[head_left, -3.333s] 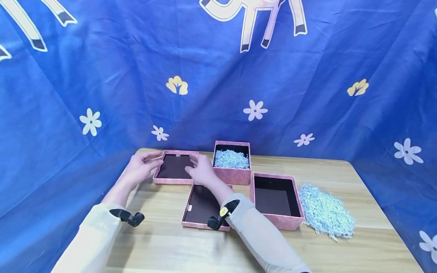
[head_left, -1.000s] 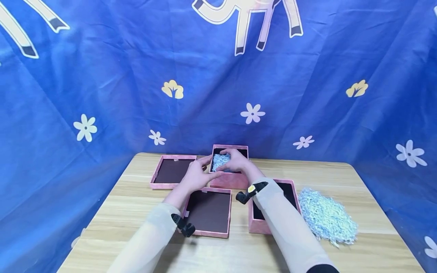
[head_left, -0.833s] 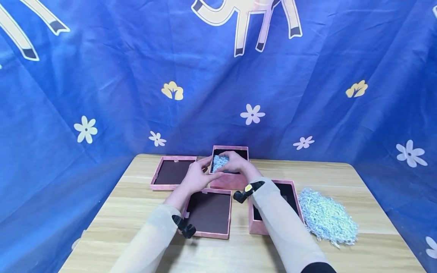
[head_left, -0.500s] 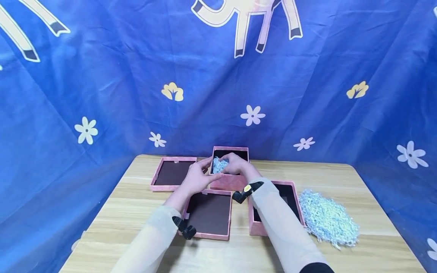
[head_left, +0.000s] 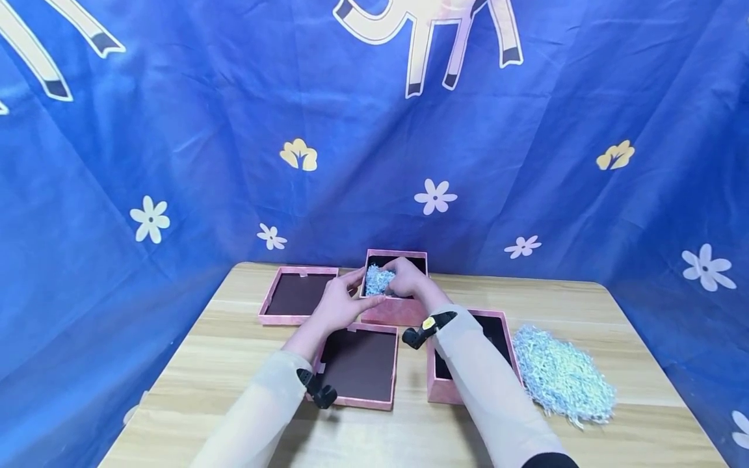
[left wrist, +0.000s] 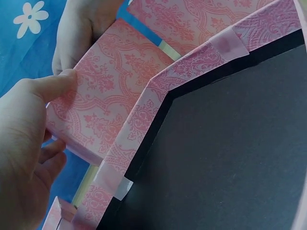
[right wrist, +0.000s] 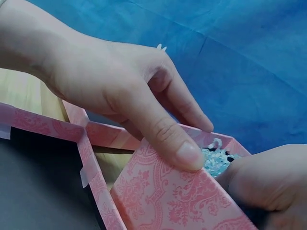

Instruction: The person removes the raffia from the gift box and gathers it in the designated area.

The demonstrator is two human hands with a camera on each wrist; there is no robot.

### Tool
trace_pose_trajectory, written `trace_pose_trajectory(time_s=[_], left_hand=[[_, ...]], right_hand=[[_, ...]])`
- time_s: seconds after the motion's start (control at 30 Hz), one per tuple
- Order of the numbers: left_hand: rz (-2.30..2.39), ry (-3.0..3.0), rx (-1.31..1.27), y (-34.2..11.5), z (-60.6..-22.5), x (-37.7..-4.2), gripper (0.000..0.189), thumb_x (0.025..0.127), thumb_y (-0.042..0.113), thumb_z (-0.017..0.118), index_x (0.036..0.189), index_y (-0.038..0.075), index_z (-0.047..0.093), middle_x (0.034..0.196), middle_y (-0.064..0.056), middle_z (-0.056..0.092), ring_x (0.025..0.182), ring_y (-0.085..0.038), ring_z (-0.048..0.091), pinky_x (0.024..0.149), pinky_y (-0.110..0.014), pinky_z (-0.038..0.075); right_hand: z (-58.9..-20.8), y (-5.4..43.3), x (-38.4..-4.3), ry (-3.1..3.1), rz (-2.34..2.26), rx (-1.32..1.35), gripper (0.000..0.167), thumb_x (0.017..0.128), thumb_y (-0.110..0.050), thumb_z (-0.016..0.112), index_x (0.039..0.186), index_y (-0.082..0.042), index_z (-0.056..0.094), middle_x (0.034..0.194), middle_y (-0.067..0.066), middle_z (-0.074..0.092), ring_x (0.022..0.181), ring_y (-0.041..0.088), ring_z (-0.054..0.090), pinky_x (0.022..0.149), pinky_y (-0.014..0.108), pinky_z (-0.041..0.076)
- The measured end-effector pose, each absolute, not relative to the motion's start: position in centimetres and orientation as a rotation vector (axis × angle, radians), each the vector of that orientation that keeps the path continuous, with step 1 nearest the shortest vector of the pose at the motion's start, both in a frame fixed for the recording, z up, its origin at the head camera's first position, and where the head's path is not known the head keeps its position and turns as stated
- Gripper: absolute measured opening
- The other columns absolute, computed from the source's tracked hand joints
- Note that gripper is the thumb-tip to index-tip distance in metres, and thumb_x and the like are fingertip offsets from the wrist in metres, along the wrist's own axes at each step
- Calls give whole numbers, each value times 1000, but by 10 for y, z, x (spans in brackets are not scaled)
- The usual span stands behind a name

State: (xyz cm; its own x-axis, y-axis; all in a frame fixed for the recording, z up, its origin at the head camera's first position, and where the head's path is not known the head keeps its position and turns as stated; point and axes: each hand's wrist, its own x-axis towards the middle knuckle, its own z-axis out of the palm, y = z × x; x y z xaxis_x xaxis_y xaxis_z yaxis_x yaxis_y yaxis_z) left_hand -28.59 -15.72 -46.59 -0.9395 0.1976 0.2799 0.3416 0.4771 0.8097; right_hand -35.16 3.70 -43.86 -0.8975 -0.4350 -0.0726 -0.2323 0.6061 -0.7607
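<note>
At the table's back stands a pink patterned box point(head_left: 398, 313) with a black inside, holding light-blue shredded paper point(head_left: 377, 281). My left hand point(head_left: 338, 302) grips its near left corner, thumb on the front wall and fingers along the left side; the right wrist view shows this hold from close up. My right hand point(head_left: 411, 281) reaches down into the same box from the right, its curled fingers in the shredded paper. The box wall point(right wrist: 163, 196) partly hides those fingers. In the left wrist view my left thumb presses the patterned front.
A shallow pink lid point(head_left: 298, 296) lies inside-up at the back left, and another lid point(head_left: 359, 364) in front of the box. A second, deeper pink box point(head_left: 445, 390) sits under my right forearm. Right of it a pile of blue shredded paper point(head_left: 564, 374) lies on the table.
Both hands have left the back-left lid for the paper-filled box; the left took hold of its corner. Within the last second my right fingers shifted and bunched the paper toward the left.
</note>
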Motion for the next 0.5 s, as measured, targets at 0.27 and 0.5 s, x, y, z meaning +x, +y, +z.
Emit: trace_pose_trajectory(time_s=[0.27,0.5], left_hand=[[-1394,-2614,-440,-158,-463,-286,83,87,35,91,154,2,54,152,-12,57,129,-30,63,106,-43,53],[-1381,-2648,-404,-158,-462,-284,84,87,36,90,155,3,53,152,-12,57,126,-30,65,105,-45,54]], right_hand=[[-417,43,-348,2620,-1206,-531,59,83,15,74,139,-3,69,146,15,62,115,28,58,79,32,52],[-395,51,-344,2605,-1300,-499,56,85,14,76,138,-4,70,151,15,58,136,28,51,105,43,50]])
